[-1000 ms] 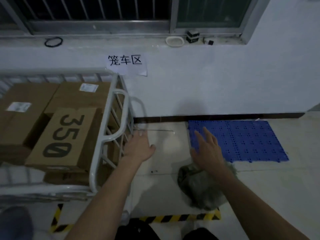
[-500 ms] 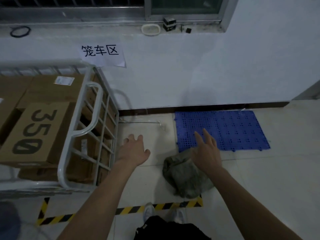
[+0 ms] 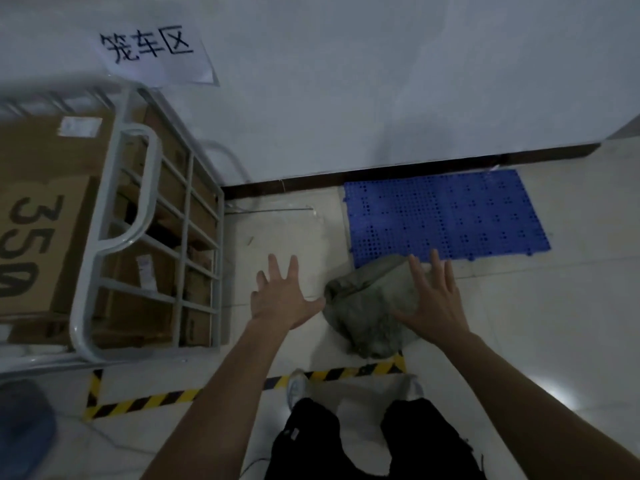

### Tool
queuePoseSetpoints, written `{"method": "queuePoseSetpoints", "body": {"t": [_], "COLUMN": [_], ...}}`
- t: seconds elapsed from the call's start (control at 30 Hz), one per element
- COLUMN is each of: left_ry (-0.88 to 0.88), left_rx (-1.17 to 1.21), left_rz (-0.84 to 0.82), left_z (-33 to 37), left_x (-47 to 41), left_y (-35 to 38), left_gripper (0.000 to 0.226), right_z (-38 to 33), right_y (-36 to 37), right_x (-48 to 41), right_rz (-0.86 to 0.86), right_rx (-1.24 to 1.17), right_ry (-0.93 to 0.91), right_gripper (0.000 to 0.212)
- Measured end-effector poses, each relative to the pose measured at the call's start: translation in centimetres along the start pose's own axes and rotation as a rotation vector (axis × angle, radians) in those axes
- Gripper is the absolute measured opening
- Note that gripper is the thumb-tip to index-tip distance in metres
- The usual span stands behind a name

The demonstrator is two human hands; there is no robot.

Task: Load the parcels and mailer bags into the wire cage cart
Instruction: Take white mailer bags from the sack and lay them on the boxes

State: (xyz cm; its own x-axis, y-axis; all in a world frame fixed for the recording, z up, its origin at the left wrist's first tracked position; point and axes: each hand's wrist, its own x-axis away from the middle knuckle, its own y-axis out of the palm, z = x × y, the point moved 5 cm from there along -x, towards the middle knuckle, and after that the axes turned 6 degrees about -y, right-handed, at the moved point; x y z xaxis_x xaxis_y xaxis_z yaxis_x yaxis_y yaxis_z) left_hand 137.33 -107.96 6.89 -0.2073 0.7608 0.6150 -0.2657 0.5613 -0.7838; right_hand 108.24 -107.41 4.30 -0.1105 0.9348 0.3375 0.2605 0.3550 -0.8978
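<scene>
A grey mailer bag (image 3: 367, 306) lies on the tiled floor, its far corner on a blue mat (image 3: 446, 216), apart from the wire cart (image 3: 83, 306) at left. Both hands are spread with straight fingers, gripping nothing: the right hand (image 3: 436, 303) lies over the bag's right side, and the left hand (image 3: 280, 299) hovers just beside its left edge. The cart holds stacked cardboard boxes (image 3: 41, 157), one marked "350" (image 3: 38, 244).

mailer bag (image 3: 367, 306) 1 | cart (image 3: 81, 306) 1 | mat (image 3: 446, 216) 1 (blue) | sign (image 3: 152, 53) 1
</scene>
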Motion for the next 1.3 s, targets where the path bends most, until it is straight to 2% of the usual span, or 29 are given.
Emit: {"method": "queuePoseSetpoints", "body": {"t": [0.17, 0.3, 0.6, 0.8, 1.03, 1.17, 1.3], "left_ry": [-0.093, -0.091, -0.138, -0.135, 0.006, 0.027, 0.063], "left_rx": [0.024, 0.020, 0.056, 0.085, 0.117, 0.156, 0.182], "left_rz": [-0.030, -0.071, -0.065, -0.050, 0.107, 0.051, -0.007], "left_z": [5.2, 10.6, 16.1, 17.2, 18.7, 19.0, 19.0], "left_x": [-3.3, -8.7, -24.7, -35.0, -45.7, -49.2, -50.4], "left_y": [6.5, 14.7, 35.1, 47.2, 53.0, 55.3, 57.1], "left_gripper": [0.132, 0.142, 0.140, 0.158, 0.157, 0.154, 0.146], "right_z": [7.4, 14.0, 23.1, 28.7, 31.4, 31.7, 32.3], "right_y": [2.0, 7.0, 28.3, 41.2, 50.0, 54.2, 56.4], "right_x": [-2.5, -5.5, -16.9, -25.5, -34.7, -36.5, -36.6], "right_rz": [-0.127, -0.166, -0.108, -0.068, 0.039, 0.069, 0.139], "right_rx": [0.030, 0.050, -0.028, 0.035, 0.074, 0.063, 0.041], "right_ry": [-0.044, -0.054, -0.098, -0.135, -0.232, -0.232, -0.262], "right_gripper": [0.130, 0.135, 0.120, 0.129, 0.133, 0.130, 0.113]}}
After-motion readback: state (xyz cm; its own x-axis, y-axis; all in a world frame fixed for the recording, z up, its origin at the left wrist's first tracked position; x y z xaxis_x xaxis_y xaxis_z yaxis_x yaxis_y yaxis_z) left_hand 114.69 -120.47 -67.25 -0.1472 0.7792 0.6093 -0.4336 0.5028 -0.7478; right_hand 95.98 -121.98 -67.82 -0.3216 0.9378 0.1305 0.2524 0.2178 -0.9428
